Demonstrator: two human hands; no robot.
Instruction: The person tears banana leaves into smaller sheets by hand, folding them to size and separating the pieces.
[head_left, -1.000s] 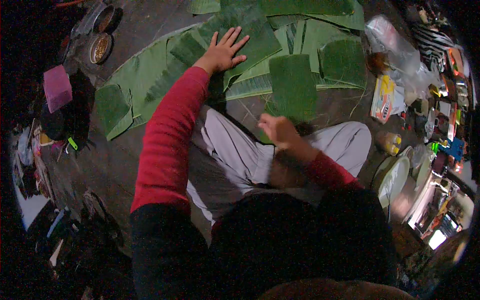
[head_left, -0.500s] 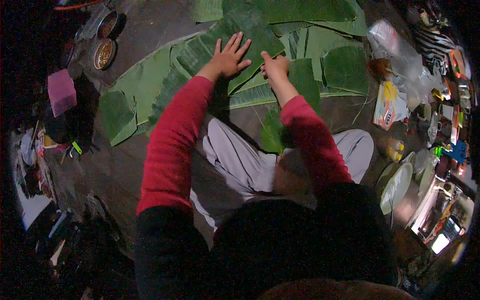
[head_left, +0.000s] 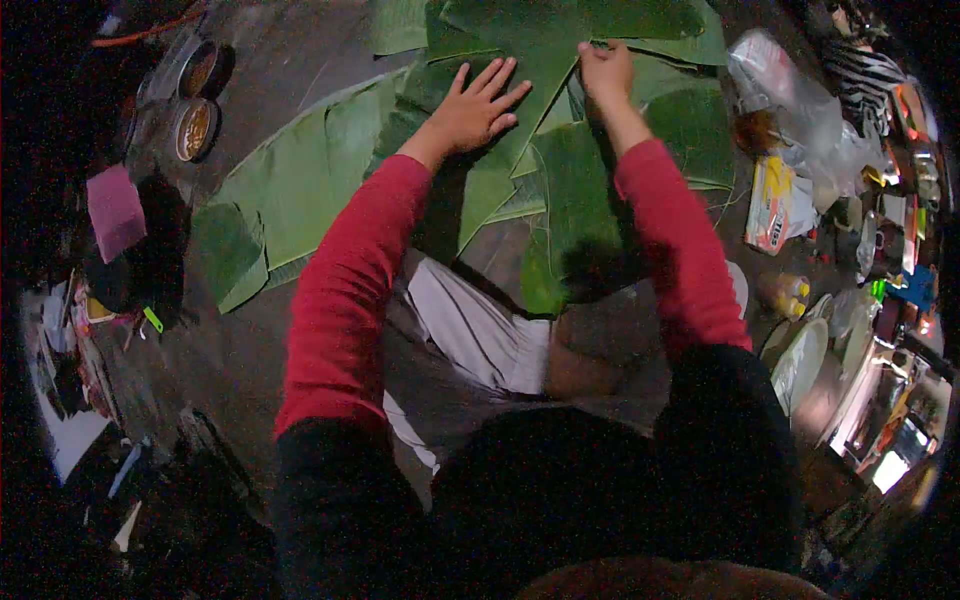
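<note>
Two red sleeves (head_left: 345, 300) reach forward from our dark top, past legs folded on the dark floor (head_left: 200, 370) in pale trousers (head_left: 475, 335). At our right, a pale, shallow dish (head_left: 803, 360) lies near a small bottle with a yellow cap (head_left: 800, 290). Just beyond our legs we have a narrow leaf scrap (head_left: 540, 278), and beside it a rectangular banana-leaf piece (head_left: 590, 200), part of it under the shadow of our right arm. Farther out, our left hand (head_left: 474, 112) rests palm down with its fingers spread, on the near left part of a large banana-leaf sheet (head_left: 535, 65). Our right hand (head_left: 606, 75) pinches that sheet's right edge between thumb and fingers (the fingertips are small in view, so we cannot tell the exact grip). The sheet lies in front of us, over other leaves. To its left we see a long, paler leaf strip (head_left: 310, 180), with a darker leaf offcut (head_left: 228, 245) at its near end. Well apart on the left stands a pink-purple block (head_left: 115, 213); on the right, a yellow-and-white tissue pack (head_left: 770, 205) lies near clear plastic bags (head_left: 815, 130). Toward the far left we see two round bowls side by side, the nearer one (head_left: 180, 140) holding pale bits.
</note>
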